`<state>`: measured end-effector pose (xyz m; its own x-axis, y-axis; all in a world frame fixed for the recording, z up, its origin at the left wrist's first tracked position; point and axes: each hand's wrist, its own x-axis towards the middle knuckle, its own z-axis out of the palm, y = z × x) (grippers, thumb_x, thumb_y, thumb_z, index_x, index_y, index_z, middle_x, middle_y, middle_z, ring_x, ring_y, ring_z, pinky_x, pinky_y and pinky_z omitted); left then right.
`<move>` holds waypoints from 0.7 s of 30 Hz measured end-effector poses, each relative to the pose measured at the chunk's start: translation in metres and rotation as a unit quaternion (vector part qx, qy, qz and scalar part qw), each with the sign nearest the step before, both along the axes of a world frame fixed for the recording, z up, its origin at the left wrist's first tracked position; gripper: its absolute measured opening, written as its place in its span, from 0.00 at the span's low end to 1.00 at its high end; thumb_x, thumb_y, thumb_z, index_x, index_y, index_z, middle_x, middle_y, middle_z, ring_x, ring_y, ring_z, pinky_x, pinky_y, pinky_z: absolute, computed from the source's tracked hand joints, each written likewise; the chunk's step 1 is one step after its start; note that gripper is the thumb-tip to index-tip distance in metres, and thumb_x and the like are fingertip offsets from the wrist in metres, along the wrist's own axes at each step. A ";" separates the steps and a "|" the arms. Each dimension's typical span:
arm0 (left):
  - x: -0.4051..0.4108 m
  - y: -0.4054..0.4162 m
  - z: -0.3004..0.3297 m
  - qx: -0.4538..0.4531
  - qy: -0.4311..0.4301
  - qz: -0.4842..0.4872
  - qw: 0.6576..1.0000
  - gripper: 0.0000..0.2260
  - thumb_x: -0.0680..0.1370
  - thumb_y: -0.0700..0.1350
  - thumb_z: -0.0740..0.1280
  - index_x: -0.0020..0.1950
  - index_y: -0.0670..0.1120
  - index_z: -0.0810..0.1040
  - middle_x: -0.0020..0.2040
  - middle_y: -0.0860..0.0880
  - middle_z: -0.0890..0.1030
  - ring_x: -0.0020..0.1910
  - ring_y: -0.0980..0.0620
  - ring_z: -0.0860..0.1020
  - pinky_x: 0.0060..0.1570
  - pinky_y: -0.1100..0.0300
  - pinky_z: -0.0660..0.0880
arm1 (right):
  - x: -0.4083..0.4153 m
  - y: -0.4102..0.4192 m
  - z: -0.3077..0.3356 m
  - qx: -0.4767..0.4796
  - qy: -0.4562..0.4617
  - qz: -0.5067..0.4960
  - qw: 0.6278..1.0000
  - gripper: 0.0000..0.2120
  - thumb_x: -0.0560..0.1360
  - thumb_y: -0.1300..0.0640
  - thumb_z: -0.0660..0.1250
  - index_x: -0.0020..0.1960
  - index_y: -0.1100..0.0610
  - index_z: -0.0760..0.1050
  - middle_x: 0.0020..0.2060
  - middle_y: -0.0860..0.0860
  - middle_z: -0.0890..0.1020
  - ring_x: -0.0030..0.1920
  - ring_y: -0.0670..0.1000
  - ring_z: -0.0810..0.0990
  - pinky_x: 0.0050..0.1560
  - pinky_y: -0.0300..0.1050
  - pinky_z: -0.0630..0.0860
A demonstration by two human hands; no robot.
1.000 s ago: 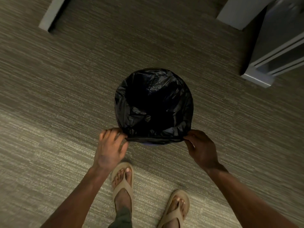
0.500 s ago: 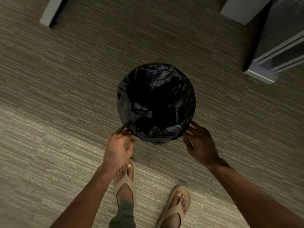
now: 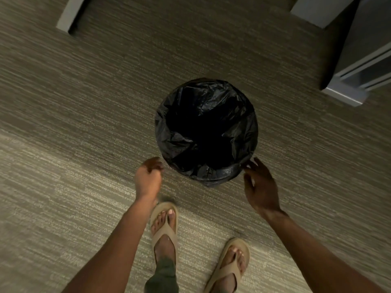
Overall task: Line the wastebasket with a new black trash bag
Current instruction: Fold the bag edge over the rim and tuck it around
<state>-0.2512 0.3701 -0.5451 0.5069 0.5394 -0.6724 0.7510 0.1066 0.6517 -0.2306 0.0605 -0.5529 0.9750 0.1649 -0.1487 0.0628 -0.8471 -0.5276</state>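
A round wastebasket stands on the carpet in the middle of the head view, fully covered by a crinkled black trash bag (image 3: 206, 132) folded over its rim and hanging down the near side. My left hand (image 3: 148, 178) hovers just left of the bag's near edge, fingers curled loosely and holding nothing. On the other side, my right hand (image 3: 259, 187) has its fingers spread, with the fingertips at the bag's near right edge. The basket itself is hidden under the bag.
My two feet in tan sandals (image 3: 165, 225) stand on the carpet just behind the basket. Grey furniture (image 3: 347, 94) sits at the upper right, and a pale furniture leg (image 3: 69, 15) at the upper left.
Both hands have let go of the bag's near edge and drawn back a little. The bag edge now hangs folded down over the rim.
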 end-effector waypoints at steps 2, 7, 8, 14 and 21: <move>0.009 0.001 0.015 0.109 -0.061 0.025 0.992 0.11 0.82 0.41 0.66 0.59 0.54 0.81 0.49 0.60 0.82 0.50 0.62 0.82 0.50 0.62 0.79 | 0.007 0.007 0.009 0.066 -0.059 -0.191 0.978 0.13 0.78 0.60 0.66 0.61 0.58 0.82 0.58 0.58 0.85 0.55 0.60 0.85 0.55 0.54 0.82; 0.038 -0.020 0.020 -0.006 -0.108 -0.084 0.991 0.31 0.79 0.67 0.62 0.80 0.61 0.62 0.74 0.57 0.74 0.67 0.57 0.75 0.66 0.59 0.73 | 0.023 0.048 0.024 0.346 0.160 -0.357 0.853 0.30 0.84 0.43 0.61 0.83 0.47 0.57 0.70 0.51 0.77 0.68 0.54 0.79 0.67 0.55 0.78; 0.045 -0.025 0.016 -0.046 -0.096 -0.062 0.992 0.35 0.78 0.69 0.61 0.83 0.58 0.58 0.78 0.54 0.70 0.72 0.52 0.73 0.72 0.54 0.70 | 0.025 0.058 0.025 0.400 0.202 -0.359 0.819 0.33 0.83 0.39 0.58 0.84 0.46 0.53 0.75 0.51 0.73 0.73 0.55 0.75 0.71 0.60 0.75; 0.071 -0.010 -0.012 -0.159 -0.069 0.051 0.984 0.29 0.81 0.68 0.58 0.74 0.53 0.76 0.64 0.52 0.84 0.63 0.50 0.83 0.55 0.55 0.83 | 0.042 0.087 0.018 0.447 0.209 -0.438 0.751 0.31 0.83 0.35 0.52 0.82 0.48 0.60 0.79 0.50 0.69 0.77 0.54 0.70 0.78 0.59 0.67; 0.068 0.001 -0.014 -0.124 -0.117 0.027 0.985 0.26 0.83 0.63 0.60 0.78 0.53 0.70 0.72 0.52 0.78 0.67 0.54 0.79 0.61 0.60 0.79 | 0.050 0.062 0.006 0.449 0.205 -0.430 0.756 0.30 0.85 0.38 0.51 0.82 0.52 0.63 0.79 0.53 0.70 0.77 0.54 0.71 0.78 0.57 0.67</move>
<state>-0.1837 0.3716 -0.5589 0.6385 0.4038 -0.6552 0.5725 0.3198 0.7550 -0.1806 0.1227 -0.5473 0.6811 -0.2893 -0.6726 -0.6331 0.2287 -0.7395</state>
